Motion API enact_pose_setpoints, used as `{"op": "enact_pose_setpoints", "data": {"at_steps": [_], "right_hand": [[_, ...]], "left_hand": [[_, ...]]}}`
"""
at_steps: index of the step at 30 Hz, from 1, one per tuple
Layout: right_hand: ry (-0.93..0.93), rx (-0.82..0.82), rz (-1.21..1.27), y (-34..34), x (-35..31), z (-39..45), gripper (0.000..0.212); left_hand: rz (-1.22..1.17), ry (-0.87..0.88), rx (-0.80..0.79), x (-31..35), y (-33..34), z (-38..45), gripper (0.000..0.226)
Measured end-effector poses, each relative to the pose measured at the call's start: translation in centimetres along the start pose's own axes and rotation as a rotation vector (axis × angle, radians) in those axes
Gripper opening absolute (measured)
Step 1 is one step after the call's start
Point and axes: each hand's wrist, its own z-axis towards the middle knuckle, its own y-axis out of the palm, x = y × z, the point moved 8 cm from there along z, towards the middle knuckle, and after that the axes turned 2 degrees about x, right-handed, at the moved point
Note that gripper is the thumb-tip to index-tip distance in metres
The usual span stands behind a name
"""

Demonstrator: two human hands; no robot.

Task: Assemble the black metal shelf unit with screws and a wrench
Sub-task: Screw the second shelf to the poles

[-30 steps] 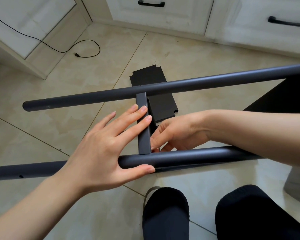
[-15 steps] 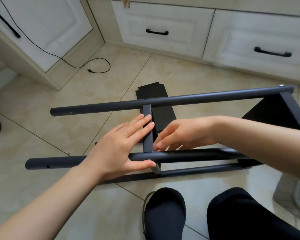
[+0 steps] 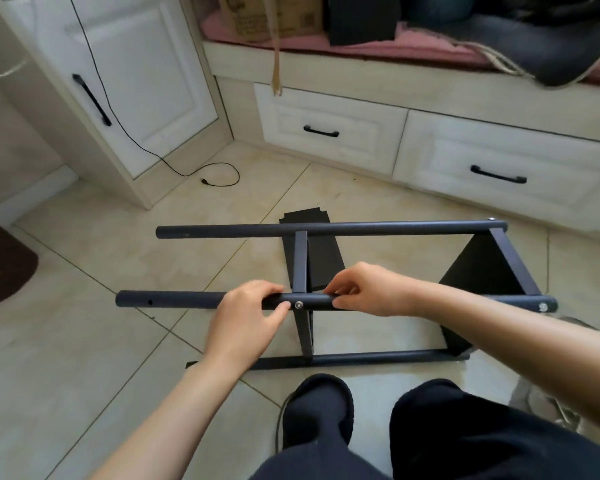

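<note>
Handling: the shelf unit (image 3: 395, 226) looks like stiff metal tubing that will not flex; I would guess it is light enough to turn over by hand, though a half-bolted frame may rack or wobble at loose joints. The painted tubes look smooth, so a wrapped grip seems safer than fingertips.

Where to take hold: on the near tube (image 3: 174, 299), close to either side of the joint, where both hands already are; the free left ends seem poor places to lift from, since they would lever on the screws.

Left hand (image 3: 246, 317): curled over the near tube just left of the joint, thumb tip near the screw (image 3: 298, 305).

Right hand (image 3: 364, 289): fingers bent round the same tube just right of the joint; whether it pinches anything small I cannot tell.

Where it is: lying on its side on the tiled floor (image 3: 84, 341), in front of the person's knees and slippered foot (image 3: 317, 403), below the white drawers (image 3: 333, 131).

Looks: matt black round tubes running left to right, joined by a flat crossbar (image 3: 300, 261) at the middle and another at the right end, with a silver screw head (image 3: 543, 307) there too. A dark panel (image 3: 478, 268) fills the right end. Open holes show near the left tube ends.

Loose part: a black plate (image 3: 323, 261) lies flat on the floor beyond the crossbar.

Wrench: none in sight.
</note>
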Motion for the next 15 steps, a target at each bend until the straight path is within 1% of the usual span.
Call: {"op": "enact_pose_setpoints", "data": {"at_steps": [2,3,4,5,7,8,9,10,12,15], "right_hand": [[-0.003,0.006,-0.040,-0.1,-0.1,0.0,0.028],[-0.005,0.021,-0.056,-0.4,-0.1,0.2,0.026],[-0.007,0.046,-0.066,-0.8,-0.2,0.4,0.024],[-0.010,0.084,-0.069,-1.4,-0.3,0.7,0.022],[-0.021,0.178,-0.077,-2.8,-0.4,1.6,0.022],[-0.027,0.230,-0.086,-3.6,-0.3,2.2,0.022],[-0.033,0.285,-0.100,-4.4,-0.3,2.7,0.023],[-0.041,0.336,-0.119,-5.2,-0.3,3.3,0.024],[-0.055,0.404,-0.177,-6.4,0.0,4.4,0.026],[-0.014,0.423,-0.282,-7.4,1.0,6.2,0.035]], "left_hand": [[-0.136,-0.067,0.183,-0.3,-1.8,-1.3,0.008],[-0.207,-0.142,0.220,-0.9,-2.1,-2.0,0.003],[-0.284,-0.260,0.196,-1.9,-1.5,-2.5,0.011],[-0.379,-0.399,0.129,-3.0,-0.4,-3.0,0.015],[-0.660,-0.695,-0.010,-4.8,2.3,-4.1,0.015],[-0.819,-0.823,-0.036,-5.3,3.4,-4.5,0.018],[-0.967,-0.913,-0.027,-5.5,4.2,-4.6,0.022],[-1.079,-0.966,-0.002,-5.7,4.7,-4.5,0.025],[-1.230,-1.019,0.033,-5.6,5.5,-3.9,0.027],[-1.395,-1.072,0.082,-5.3,6.5,-3.0,0.029]]}}
